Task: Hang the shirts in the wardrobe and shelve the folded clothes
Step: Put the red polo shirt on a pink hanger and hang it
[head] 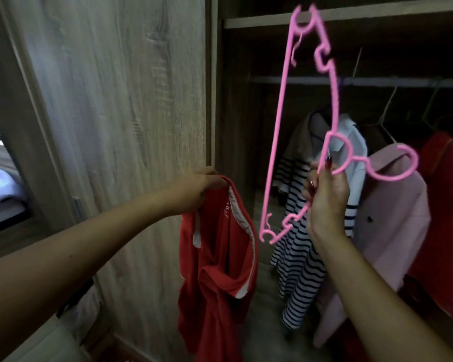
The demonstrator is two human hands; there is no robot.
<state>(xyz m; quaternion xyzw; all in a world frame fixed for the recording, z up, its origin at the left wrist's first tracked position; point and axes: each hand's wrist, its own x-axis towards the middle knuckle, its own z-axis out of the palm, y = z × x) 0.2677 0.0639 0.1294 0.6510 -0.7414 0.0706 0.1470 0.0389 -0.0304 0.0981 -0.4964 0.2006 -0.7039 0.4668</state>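
We note left hand pinching red shirt collar, lower centre; right hand gripping pink hanger (held on end). Risk: one-point hold lets collar slip off hanger arm.

The shirt hung from the left hand before the door; right of it the right hand held the hanger (stood on end) before clothes on the rail inside the wardrobe.

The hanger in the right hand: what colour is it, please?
The hanger is pink; head view shows it.
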